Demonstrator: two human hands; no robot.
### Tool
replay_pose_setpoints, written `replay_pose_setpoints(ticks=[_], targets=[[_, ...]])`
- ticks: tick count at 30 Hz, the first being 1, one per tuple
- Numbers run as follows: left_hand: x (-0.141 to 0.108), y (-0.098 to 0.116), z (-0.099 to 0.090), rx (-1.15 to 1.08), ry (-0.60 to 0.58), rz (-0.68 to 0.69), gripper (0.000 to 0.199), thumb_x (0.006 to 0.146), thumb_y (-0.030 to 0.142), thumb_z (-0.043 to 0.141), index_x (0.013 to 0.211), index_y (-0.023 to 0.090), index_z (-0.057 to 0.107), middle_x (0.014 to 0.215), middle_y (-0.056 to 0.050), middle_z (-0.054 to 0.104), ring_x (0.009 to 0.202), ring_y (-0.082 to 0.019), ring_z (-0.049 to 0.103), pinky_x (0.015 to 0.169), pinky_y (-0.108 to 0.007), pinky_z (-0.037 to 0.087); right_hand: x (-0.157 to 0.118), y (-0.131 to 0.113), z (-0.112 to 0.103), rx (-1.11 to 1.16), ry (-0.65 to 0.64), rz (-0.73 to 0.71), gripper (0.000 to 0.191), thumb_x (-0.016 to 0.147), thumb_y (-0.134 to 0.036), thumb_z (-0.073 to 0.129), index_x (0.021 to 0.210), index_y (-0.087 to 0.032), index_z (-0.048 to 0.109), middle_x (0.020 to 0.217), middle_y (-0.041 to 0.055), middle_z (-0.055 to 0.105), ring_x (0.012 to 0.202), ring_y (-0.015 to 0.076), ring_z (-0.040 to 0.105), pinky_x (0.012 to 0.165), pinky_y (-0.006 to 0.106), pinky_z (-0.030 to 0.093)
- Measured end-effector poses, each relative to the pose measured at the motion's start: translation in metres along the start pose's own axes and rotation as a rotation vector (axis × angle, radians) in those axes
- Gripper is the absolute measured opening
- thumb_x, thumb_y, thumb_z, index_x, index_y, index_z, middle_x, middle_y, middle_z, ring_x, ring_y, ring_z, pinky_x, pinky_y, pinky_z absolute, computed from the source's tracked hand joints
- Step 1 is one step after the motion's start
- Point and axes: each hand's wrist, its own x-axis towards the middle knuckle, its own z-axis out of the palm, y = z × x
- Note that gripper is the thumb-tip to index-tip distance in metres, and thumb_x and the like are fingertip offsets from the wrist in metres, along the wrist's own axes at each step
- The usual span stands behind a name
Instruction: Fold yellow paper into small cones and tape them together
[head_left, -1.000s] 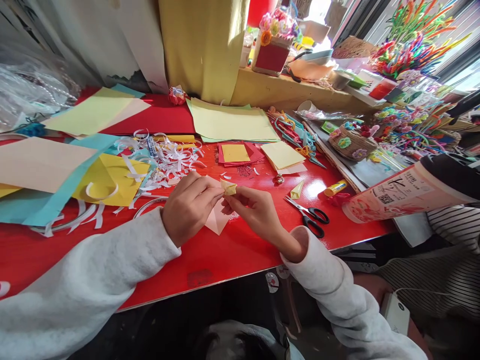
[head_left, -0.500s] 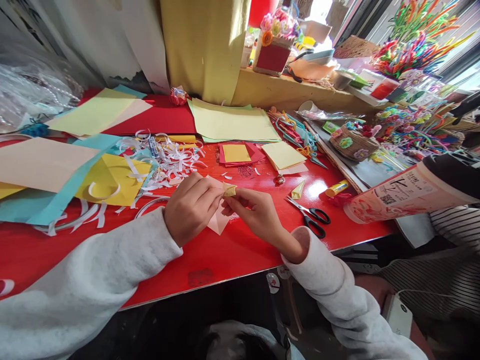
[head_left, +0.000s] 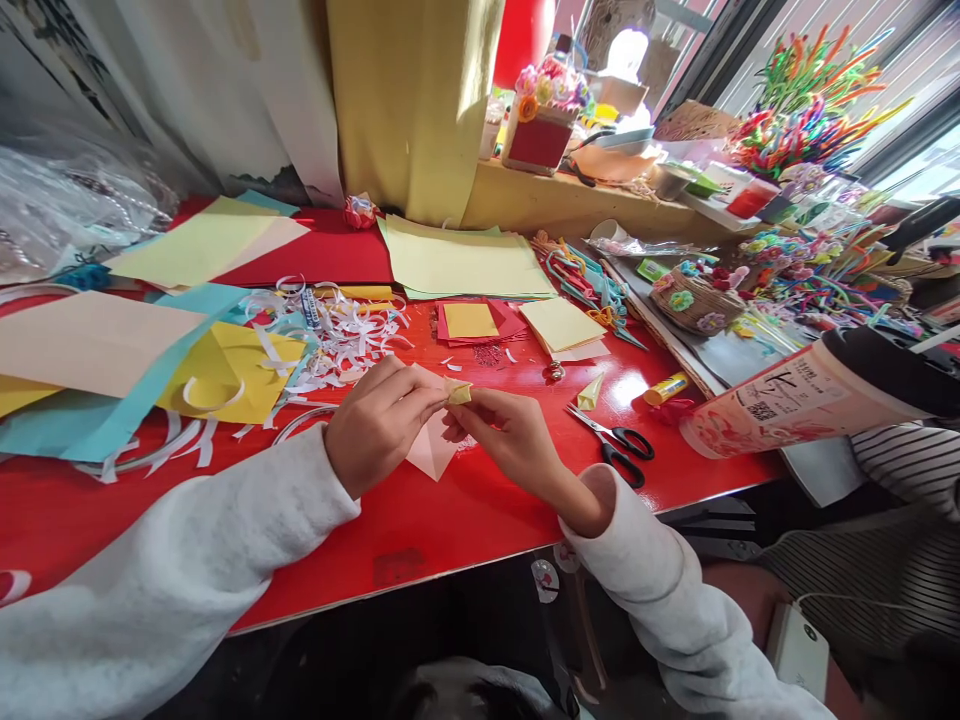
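Observation:
Between my fingertips is a small folded piece of pale yellow paper. My left hand pinches it from the left, and my right hand pinches it from the right. Below and behind the hands a pink sheet of paper lies on the red table, partly covered by my fingers. To the right of my right hand are black-handled scissors, lying with blades apart, and another folded yellow paper piece just beyond them.
White paper strips and coloured sheets spread over the left. Small paper squares lie ahead. A pink cup with a black lid leans at the right. A glue stick lies near it. A decorated basket stands behind.
The view has shifted slightly, so the table things sit a little lower. My fingers have moved slightly on the folded yellow paper, which both hands still hold.

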Motion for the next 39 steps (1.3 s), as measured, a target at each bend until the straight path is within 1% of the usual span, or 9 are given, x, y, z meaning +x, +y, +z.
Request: replay_pose_setpoints(ticks=[5, 12, 16, 19, 23, 28, 31, 35, 39], targets=[[0.001, 0.003, 0.000, 0.106, 0.012, 0.076, 0.013, 0.083, 0.014, 0.050, 0.084, 0.011, 0.062, 0.074, -0.007, 0.061, 0.068, -0.016, 0.047, 0.063, -0.030, 0.044, 0.001, 0.002, 0.000, -0.021, -0.011, -0.008, 0.015, 0.083, -0.025, 0.052, 0.079, -0.013, 0.060, 0.070, 0.0037, 0.064, 0.061, 0.0121, 0.065, 0.059, 0.024, 0.054], [0.000, 0.008, 0.005, 0.230, 0.029, 0.083, 0.012, 0.082, 0.012, 0.047, 0.082, 0.012, 0.059, 0.072, -0.007, 0.059, 0.069, -0.017, 0.047, 0.065, -0.031, 0.044, 0.002, 0.002, 0.000, -0.025, -0.032, 0.015, 0.016, 0.084, -0.026, 0.050, 0.078, -0.014, 0.059, 0.068, 0.0035, 0.065, 0.062, 0.0128, 0.065, 0.060, 0.025, 0.054], [-0.001, 0.008, 0.006, 0.239, 0.036, 0.079, 0.012, 0.082, 0.012, 0.047, 0.085, 0.011, 0.058, 0.074, -0.007, 0.059, 0.070, -0.018, 0.048, 0.065, -0.033, 0.044, 0.002, 0.001, 0.000, -0.008, -0.030, 0.012, 0.016, 0.084, -0.027, 0.050, 0.077, -0.015, 0.058, 0.068, 0.0028, 0.064, 0.062, 0.0122, 0.065, 0.060, 0.025, 0.054], [-0.001, 0.007, 0.005, 0.188, 0.011, 0.044, 0.012, 0.081, 0.011, 0.047, 0.085, 0.011, 0.058, 0.075, -0.008, 0.060, 0.071, -0.019, 0.048, 0.065, -0.033, 0.044, 0.002, 0.002, 0.000, 0.024, -0.038, 0.012, 0.015, 0.083, -0.027, 0.051, 0.078, -0.015, 0.059, 0.068, 0.0025, 0.064, 0.063, 0.0120, 0.064, 0.061, 0.025, 0.054], [-0.001, 0.006, 0.004, 0.061, -0.033, -0.080, 0.014, 0.083, 0.012, 0.044, 0.083, 0.014, 0.058, 0.079, -0.006, 0.060, 0.074, -0.018, 0.048, 0.070, -0.034, 0.043, 0.002, 0.003, -0.001, 0.050, -0.048, 0.022, 0.016, 0.083, -0.029, 0.052, 0.082, -0.015, 0.060, 0.070, 0.0022, 0.064, 0.064, 0.0116, 0.064, 0.062, 0.025, 0.055], [0.001, 0.007, 0.000, -0.035, -0.036, -0.176, 0.016, 0.084, 0.013, 0.044, 0.080, 0.013, 0.060, 0.077, -0.005, 0.059, 0.075, -0.017, 0.048, 0.072, -0.032, 0.043, 0.001, 0.004, 0.000, 0.071, -0.042, 0.026, 0.016, 0.084, -0.027, 0.051, 0.081, -0.015, 0.061, 0.071, 0.0021, 0.064, 0.064, 0.0110, 0.064, 0.061, 0.023, 0.055], [0.002, 0.007, 0.000, -0.087, -0.028, -0.220, 0.017, 0.084, 0.013, 0.045, 0.080, 0.014, 0.061, 0.076, -0.004, 0.060, 0.075, -0.016, 0.050, 0.072, -0.031, 0.043, 0.001, 0.004, 0.000, 0.063, -0.046, 0.025, 0.017, 0.084, -0.028, 0.051, 0.080, -0.015, 0.061, 0.070, 0.0025, 0.064, 0.064, 0.0118, 0.065, 0.062, 0.024, 0.055], [0.001, 0.001, 0.002, -0.149, -0.042, -0.242, 0.015, 0.084, 0.015, 0.048, 0.082, 0.015, 0.063, 0.076, -0.004, 0.061, 0.075, -0.016, 0.051, 0.071, -0.031, 0.044, 0.000, 0.004, -0.001, 0.067, -0.034, 0.048, 0.018, 0.083, -0.031, 0.052, 0.082, -0.016, 0.062, 0.073, 0.0034, 0.064, 0.064, 0.0126, 0.065, 0.061, 0.025, 0.055], [0.001, -0.006, 0.003, -0.181, -0.058, -0.206, 0.015, 0.084, 0.018, 0.049, 0.085, 0.015, 0.064, 0.076, -0.004, 0.062, 0.075, -0.016, 0.051, 0.070, -0.030, 0.045, 0.001, 0.004, -0.002, 0.073, -0.039, 0.066, 0.020, 0.083, -0.033, 0.052, 0.082, -0.016, 0.061, 0.072, 0.0035, 0.064, 0.064, 0.0126, 0.064, 0.062, 0.026, 0.055]])
